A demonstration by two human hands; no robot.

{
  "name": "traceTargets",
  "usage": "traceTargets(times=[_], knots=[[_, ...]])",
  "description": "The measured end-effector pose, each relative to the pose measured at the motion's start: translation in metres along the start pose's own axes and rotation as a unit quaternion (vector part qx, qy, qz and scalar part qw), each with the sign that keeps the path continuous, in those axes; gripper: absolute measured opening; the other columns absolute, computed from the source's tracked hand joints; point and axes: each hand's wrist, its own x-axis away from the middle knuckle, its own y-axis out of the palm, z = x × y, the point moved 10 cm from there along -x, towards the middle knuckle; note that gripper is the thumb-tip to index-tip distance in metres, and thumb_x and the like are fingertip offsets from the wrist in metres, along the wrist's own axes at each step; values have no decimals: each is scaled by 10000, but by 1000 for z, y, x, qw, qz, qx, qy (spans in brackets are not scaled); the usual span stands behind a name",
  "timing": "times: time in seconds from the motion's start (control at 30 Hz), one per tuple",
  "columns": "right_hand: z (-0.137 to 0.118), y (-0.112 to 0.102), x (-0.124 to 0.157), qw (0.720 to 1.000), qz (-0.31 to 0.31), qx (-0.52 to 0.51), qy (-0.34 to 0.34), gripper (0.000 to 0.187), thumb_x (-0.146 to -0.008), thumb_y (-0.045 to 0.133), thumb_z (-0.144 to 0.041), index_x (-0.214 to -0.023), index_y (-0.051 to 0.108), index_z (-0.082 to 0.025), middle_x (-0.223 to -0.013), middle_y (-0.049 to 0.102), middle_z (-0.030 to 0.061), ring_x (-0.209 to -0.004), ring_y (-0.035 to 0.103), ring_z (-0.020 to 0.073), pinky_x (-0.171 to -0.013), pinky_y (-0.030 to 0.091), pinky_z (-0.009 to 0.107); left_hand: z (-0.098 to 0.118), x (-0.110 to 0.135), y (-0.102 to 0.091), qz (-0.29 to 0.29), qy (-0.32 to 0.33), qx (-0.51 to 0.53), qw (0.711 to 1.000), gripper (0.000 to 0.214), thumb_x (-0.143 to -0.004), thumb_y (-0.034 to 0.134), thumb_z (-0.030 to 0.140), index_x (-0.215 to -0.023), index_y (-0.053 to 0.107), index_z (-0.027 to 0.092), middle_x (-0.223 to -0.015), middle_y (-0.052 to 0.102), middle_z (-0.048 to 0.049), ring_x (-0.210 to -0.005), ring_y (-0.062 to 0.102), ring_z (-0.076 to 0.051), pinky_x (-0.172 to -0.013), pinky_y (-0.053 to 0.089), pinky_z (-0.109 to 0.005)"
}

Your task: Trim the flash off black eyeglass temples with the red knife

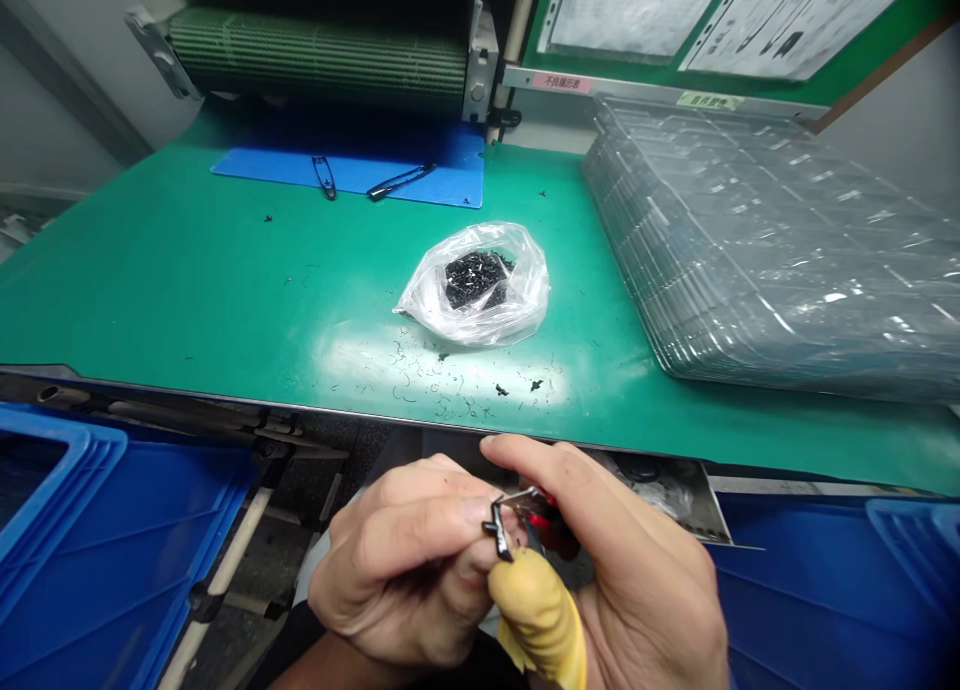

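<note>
My left hand (412, 560) pinches a small black plastic part (499, 530) between thumb and fingers, just beyond the table's front edge. In my right hand (637, 570) is a small red-handled tool (541, 515), mostly hidden by the fingers. Its thin metal tip meets or nearly meets the upper end of the black part; its exact kind does not show. A yellow finger cover (540, 610) wraps my right thumb, close against the lower end of the part. On the table ahead sits an open clear plastic bag (525, 315) with many tiny black pieces (480, 278) inside.
Black shavings (450, 405) and scraps litter the green table (187, 290). Two black looped parts (401, 182) lie at a blue sheet (450, 175) below a green conveyor belt (315, 55). Stacked clear trays (750, 260) stand right; blue bins (150, 550) flank me.
</note>
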Motion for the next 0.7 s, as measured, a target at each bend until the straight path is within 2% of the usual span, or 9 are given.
traceTargets(times=[0.27,0.4,0.53,0.7], knots=[[-3,1,0,1000,2,4,-17,265,-942,580,-309,-1116,593,-109,-843,668,83,-677,647,173,-595,488,271,-1,-2,0,-16,18,-7,1000,145,-851,681,110,-992,666,81,-925,728,-31,-706,680,-102,-601,594,-203],[-4,-1,-1,1000,0,-9,-19,223,-944,585,-319,-1064,597,-131,-789,664,57,-627,636,154,-557,473,252,0,-2,-1,-18,13,-4,1000,121,-867,672,153,-971,666,92,-869,727,-35,-652,669,-107,-550,586,-211],[-5,-4,-2,1000,3,-8,-16,213,-930,611,-336,-1018,598,-142,-735,648,37,-588,617,146,-534,463,246,-3,1,2,-16,-5,24,1000,159,-853,665,96,-1011,666,90,-911,726,-37,-684,677,-108,-572,589,-214],[-1,-4,-4,1000,7,-2,8,175,-914,598,-312,-1015,587,-169,-742,634,14,-565,594,130,-536,460,241,-10,5,0,36,-32,53,997,100,-853,665,95,-952,670,89,-833,706,-3,-647,660,-95,-584,590,-216]])
